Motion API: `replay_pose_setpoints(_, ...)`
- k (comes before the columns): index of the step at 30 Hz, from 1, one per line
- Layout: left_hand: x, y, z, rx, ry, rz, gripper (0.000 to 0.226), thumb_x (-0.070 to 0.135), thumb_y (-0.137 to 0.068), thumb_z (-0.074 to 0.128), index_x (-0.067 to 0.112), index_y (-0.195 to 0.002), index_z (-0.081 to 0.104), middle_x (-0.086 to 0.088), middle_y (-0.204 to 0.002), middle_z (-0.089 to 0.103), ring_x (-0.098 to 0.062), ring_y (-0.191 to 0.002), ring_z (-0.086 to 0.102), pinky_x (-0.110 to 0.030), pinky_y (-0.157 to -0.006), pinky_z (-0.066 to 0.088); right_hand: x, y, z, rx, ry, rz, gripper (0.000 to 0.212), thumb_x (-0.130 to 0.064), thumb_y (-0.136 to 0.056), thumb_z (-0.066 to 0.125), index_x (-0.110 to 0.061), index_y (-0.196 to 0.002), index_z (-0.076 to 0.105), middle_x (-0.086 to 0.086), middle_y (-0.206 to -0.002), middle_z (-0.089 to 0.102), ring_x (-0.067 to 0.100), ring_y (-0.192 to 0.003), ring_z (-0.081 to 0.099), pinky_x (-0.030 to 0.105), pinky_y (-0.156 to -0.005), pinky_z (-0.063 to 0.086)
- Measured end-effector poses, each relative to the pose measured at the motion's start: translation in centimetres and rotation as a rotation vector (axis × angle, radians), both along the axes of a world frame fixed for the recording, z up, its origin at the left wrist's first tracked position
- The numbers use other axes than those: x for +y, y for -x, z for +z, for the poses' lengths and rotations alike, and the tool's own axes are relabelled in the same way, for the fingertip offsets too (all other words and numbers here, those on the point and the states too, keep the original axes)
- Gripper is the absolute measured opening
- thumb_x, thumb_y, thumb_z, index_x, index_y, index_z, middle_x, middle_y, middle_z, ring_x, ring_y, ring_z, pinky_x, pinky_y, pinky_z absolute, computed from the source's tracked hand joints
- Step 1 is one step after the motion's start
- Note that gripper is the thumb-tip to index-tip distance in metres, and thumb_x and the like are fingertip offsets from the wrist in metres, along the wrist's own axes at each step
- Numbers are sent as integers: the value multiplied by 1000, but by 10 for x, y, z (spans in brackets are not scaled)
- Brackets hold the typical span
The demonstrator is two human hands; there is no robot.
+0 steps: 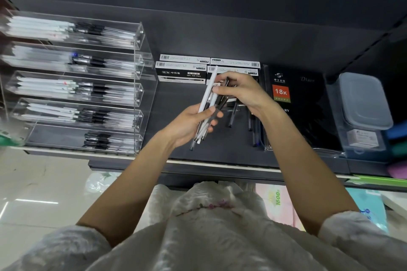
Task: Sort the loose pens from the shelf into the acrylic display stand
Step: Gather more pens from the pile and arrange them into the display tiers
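Observation:
My left hand [191, 122] grips a bundle of pens [208, 99], white and clear-barrelled, held upright over the dark shelf [176, 103]. My right hand [241, 90] closes on the upper part of the same bundle from the right. A few loose pens [253, 125] lie on the shelf under my right wrist. The tiered acrylic display stand [141, 86] stands at the left, its trays holding rows of white and black pens; the lowest tray [55, 136] is partly filled.
Boxes of gel ink pens [181, 71] are stacked at the back of the shelf. A black 18K diary [295, 103] stands right of my hands, then grey plastic containers [363, 103]. The shelf's front edge [220, 165] runs below my forearms.

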State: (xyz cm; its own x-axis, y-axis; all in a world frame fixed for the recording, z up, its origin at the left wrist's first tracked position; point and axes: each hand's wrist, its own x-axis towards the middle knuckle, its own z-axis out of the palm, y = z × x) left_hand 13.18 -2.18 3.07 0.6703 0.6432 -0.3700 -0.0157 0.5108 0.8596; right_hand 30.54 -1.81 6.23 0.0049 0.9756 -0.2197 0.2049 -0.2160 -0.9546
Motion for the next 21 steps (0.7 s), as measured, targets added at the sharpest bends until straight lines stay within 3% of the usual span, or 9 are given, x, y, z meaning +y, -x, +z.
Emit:
replay_pose_setpoints(3, -2, 4, -5, 19, -10, -53, 19, 14, -100, 43, 4, -94, 59, 6, -69, 62, -6, -61, 52, -18, -56, 46, 1, -8, 2, -52, 11, 73, 33, -13, -76, 76, -26, -105, 65, -5, -81, 63, 5, -82, 61, 18, -81, 47)
replay_pose_setpoints(5, -4, 5, -9, 38, -20, -82, 21, 15, -100, 44, 5, -91, 60, -1, -74, 56, -8, -62, 50, -18, -56, 44, 2, -10, 4, -71, -16, 129, 29, -13, -79, 74, -20, -107, 67, -5, -87, 66, 3, -87, 60, 19, -83, 48)
replay_pose_setpoints(8, -7, 5, -16, 72, -26, -88, 21, 15, -100, 44, 6, -91, 61, -2, -77, 57, -8, -63, 51, -19, -56, 44, 2, -7, 8, -64, -73, 122, 10, -12, -81, 71, -16, -90, 69, -11, -79, 64, -1, -78, 57, 16, -77, 47)
replay_pose_setpoints(10, -9, 5, -20, 130, -54, -90, 18, 14, -100, 44, 7, -95, 60, 0, -77, 61, -7, -63, 53, -18, -56, 45, 3, -9, 11, 25, -112, -64, 5, -15, -85, 67, -18, -83, 65, -10, -74, 62, -1, -70, 56, 15, -67, 44)
replay_pose_setpoints(13, -11, 4, -26, 144, 13, 119, 14, 11, -101, 41, 5, -104, 54, 5, -77, 67, -4, -59, 56, -16, -55, 48, -3, -17, 16, 138, -201, -395, 8, -16, -88, 64, -19, -82, 59, -7, -67, 63, 4, -61, 55, 19, -54, 38)
replay_pose_setpoints(15, -10, 2, -28, 41, 98, 329, 13, 9, -101, 40, 7, -104, 52, 0, -84, 66, -5, -59, 57, -17, -58, 50, -16, -11, 11, 93, -221, -446, 13, -13, -86, 66, -18, -81, 56, -1, -74, 69, 8, -65, 63, 19, -58, 44)
replay_pose_setpoints(17, -8, -3, -26, -38, 137, 469, 13, 8, -101, 40, 10, -98, 52, 0, -83, 67, -6, -59, 58, -19, -61, 53, -33, 10, -2, 18, -259, -436, 17, -10, -83, 69, -20, -81, 54, 4, -82, 71, 12, -72, 68, 22, -65, 51)
replay_pose_setpoints(21, -4, -20, -14, -133, 171, 582, 16, 9, -102, 38, 12, -93, 51, 0, -77, 63, -7, -61, 55, -20, -62, 51, -56, 53, -28, -294, -430, -508, 10, -19, -86, 68, -19, -83, 58, -15, -72, 67, -2, -65, 64, 17, -59, 49)
